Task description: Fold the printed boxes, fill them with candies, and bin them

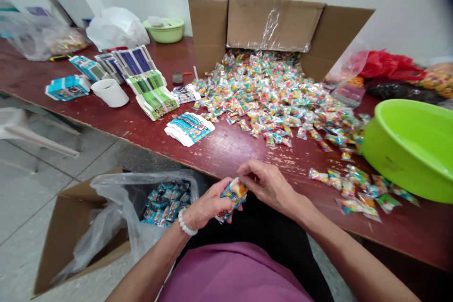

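My left hand (215,202), with a white bead bracelet at its wrist, is closed around a small blue printed box (229,197). Out of the box's open top shows a clear candy packet (239,188) with coloured sweets. My right hand (267,184) is right beside that opening, thumb and fingers bent together; whether something is between the fingertips is hidden. On the table in front lies a stack of flat blue box blanks (190,128). Several loose candy packets (357,191) lie to the right of my right hand.
A large heap of candy packets (269,89) spills from a tipped cardboard carton (208,33). At right stands a green basin (406,165). Green box blanks (152,89) and a white tape roll (110,93) are at left. Below, a plastic-lined carton (63,231) holds filled blue boxes (168,203).
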Demonstrator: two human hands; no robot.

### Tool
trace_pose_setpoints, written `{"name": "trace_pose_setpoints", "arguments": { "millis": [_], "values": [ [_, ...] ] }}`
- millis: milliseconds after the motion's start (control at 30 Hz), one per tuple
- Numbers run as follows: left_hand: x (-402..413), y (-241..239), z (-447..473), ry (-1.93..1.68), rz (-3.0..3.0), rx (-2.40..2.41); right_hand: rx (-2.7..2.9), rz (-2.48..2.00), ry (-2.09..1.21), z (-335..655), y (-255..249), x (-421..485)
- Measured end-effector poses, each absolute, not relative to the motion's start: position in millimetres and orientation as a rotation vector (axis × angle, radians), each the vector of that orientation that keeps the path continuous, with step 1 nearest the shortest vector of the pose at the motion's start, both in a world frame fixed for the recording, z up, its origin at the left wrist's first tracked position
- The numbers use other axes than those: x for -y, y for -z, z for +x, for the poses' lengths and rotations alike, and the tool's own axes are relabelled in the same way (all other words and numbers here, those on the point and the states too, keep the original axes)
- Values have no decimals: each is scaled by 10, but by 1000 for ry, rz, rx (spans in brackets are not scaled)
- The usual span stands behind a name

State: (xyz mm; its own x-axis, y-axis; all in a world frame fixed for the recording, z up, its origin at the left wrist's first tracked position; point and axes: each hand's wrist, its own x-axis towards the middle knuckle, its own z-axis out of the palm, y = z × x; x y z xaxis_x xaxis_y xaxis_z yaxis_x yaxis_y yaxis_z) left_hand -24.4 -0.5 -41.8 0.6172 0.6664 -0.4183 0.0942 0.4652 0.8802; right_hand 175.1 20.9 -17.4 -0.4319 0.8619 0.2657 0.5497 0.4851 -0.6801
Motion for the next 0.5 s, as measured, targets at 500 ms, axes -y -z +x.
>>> {"name": "trace_pose_setpoints", "arguments": {
  "millis": [500],
  "values": [
    [31, 365, -281, -460, 1133, -947, 2290, -1126, -323, 1839, 163, -198]
  ]
}}
